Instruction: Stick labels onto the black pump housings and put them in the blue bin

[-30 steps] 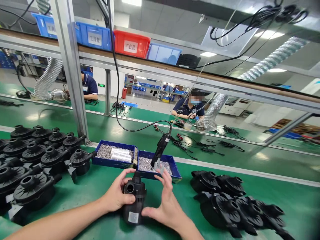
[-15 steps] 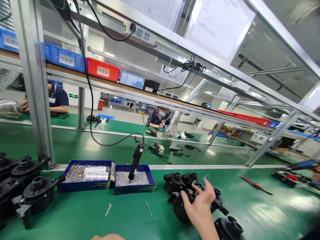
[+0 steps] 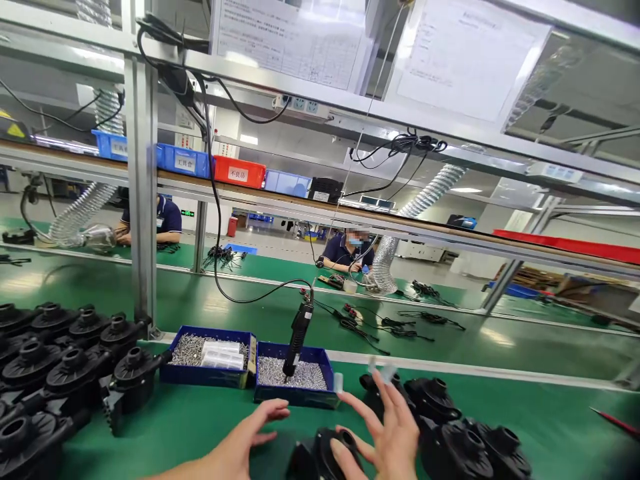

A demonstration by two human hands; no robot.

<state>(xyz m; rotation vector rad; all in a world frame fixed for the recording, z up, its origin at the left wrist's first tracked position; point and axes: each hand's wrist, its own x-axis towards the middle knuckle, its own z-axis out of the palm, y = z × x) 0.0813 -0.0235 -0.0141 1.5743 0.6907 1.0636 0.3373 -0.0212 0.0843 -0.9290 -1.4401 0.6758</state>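
Observation:
A black round pump housing [image 3: 320, 457] with a short spout is at the bottom middle of the head view, partly cut off by the edge. My right hand [image 3: 390, 430] grips it between the thumb and lower fingers, while two other fingers stick up with translucent finger covers. To its left, my left hand [image 3: 245, 437] is open, fingers curved toward the housing with a gap between. Just beyond, a black electric screwdriver [image 3: 299, 337] hangs tip-down over a blue bin of small metal parts [image 3: 300, 397].
Another blue bin [image 3: 205, 379] holds screws and white tubes. More black housings stand in rows at left [image 3: 73, 370] and in a cluster at right [image 3: 460, 447]. A red pen-like tool [image 3: 613, 419] lies far right. Behind the metal frame post [image 3: 143, 200], people sit across the bench.
My right hand has brought a housing leftward from the right-hand cluster. My left hand has risen into view, open. The camera view has turned left.

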